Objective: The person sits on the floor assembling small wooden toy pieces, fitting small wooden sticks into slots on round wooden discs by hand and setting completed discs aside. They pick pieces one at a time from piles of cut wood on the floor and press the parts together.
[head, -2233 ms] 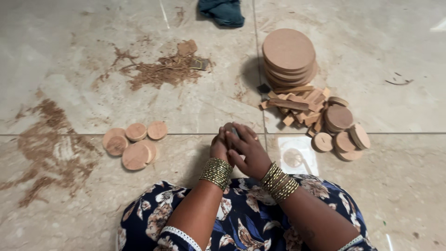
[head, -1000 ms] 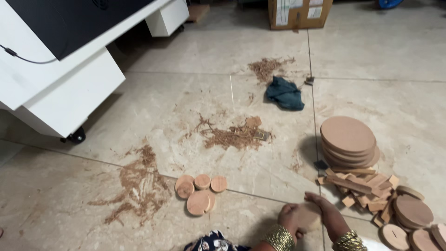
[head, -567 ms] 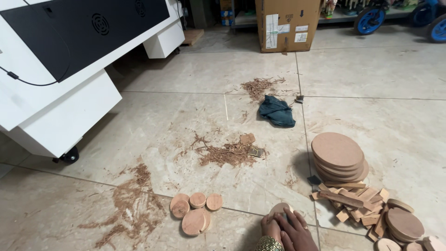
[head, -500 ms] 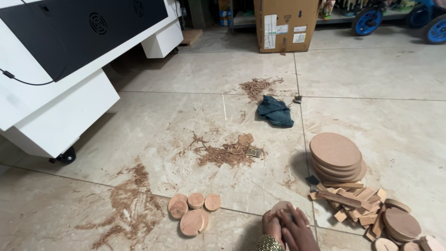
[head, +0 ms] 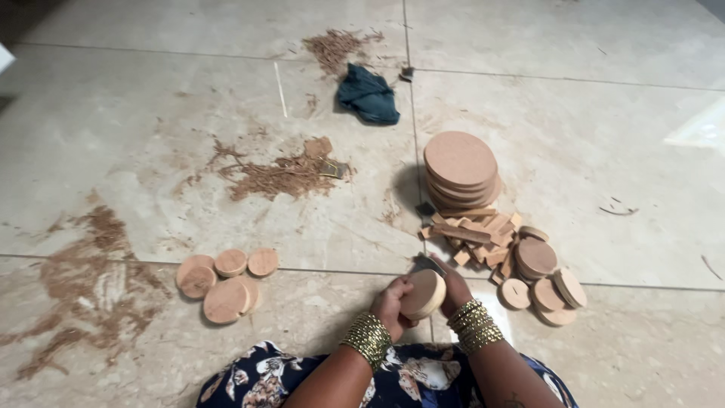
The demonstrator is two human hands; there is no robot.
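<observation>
Gripping wooden disc (head: 423, 293) | left hand (head: 391, 302), right hand (head: 451, 285) | fingers pinching its edges

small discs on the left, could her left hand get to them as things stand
Probably yes, once freed. The left hand is busy gripping a wooden disc with the right hand. Only bare floor tile lies between it and the small discs.
</observation>
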